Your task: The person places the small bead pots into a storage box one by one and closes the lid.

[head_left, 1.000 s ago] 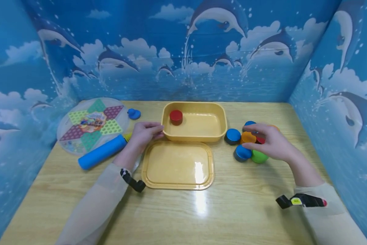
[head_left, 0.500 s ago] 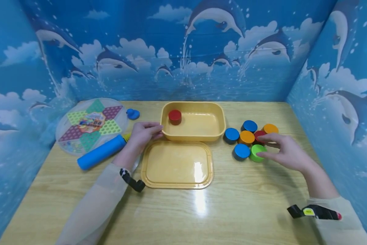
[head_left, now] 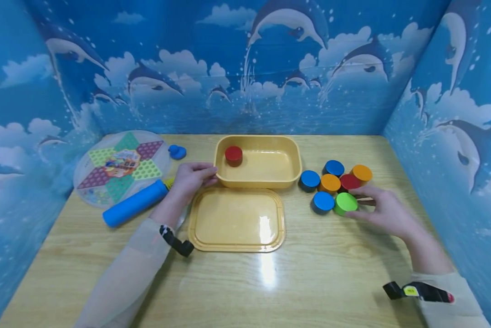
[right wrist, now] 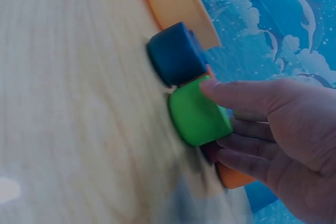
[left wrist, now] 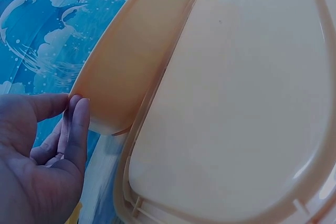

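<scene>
My left hand (head_left: 193, 178) pinches the left rim of a yellow plastic box (head_left: 262, 185), thumb on one side and fingers on the other. Inside the box, toward its left end, sits a red round block (head_left: 233, 156). My right hand (head_left: 386, 208) has thumb and fingers on opposite sides of a green round block (head_left: 345, 203), which stands on the table. In the right wrist view the thumb rests on the edge of the green block (right wrist: 197, 114), with the fingertips close to its far side. Packed around it are blue (head_left: 322, 202), orange (head_left: 329, 183) and red (head_left: 349, 182) round blocks.
A yellow lid (head_left: 237, 221) lies flat in front of the box. To the left are a Chinese checkers board (head_left: 124, 164), a blue tube (head_left: 135, 204) with a yellow end, and a blue toy duck (head_left: 177, 151). Dolphin-print curtains (head_left: 245, 68) enclose the back and sides.
My right hand has moved right, from above the blue and orange blocks to the green block, and closed in around it. The left hand stays on the box rim.
</scene>
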The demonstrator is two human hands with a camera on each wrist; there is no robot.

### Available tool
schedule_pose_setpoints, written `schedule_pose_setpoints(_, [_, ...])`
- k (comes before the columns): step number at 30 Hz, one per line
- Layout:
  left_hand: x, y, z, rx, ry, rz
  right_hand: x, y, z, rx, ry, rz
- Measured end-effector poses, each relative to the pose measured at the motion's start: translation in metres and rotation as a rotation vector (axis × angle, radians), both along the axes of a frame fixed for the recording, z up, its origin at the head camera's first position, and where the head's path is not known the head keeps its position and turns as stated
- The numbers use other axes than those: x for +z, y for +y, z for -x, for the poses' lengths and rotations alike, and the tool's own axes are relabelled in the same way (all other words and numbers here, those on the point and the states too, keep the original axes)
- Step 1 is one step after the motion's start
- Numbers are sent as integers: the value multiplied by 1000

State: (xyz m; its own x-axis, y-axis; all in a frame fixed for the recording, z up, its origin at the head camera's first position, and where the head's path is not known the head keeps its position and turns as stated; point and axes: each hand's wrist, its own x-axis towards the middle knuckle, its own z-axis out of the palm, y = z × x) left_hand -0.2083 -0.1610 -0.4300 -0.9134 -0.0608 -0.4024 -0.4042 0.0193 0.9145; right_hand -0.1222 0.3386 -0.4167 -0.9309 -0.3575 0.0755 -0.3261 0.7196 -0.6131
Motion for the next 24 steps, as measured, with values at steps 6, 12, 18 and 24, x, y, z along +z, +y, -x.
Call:
schedule_pose_setpoints(6, [1, 0, 0, 5, 2, -3, -10, -4, -1, -30, -20, 5])
schedule_pose_setpoints(12, [2, 1, 0, 5, -2, 14, -15, -4, -1, -50, -16, -31])
schedule_pose_setpoints(18, [2, 2, 0, 9, -5, 13, -12, -3, -1, -42, -28, -45])
schedule_pose_setpoints(24, [2, 2, 1, 8, -8, 12, -2, 0, -1, -16, -10, -37])
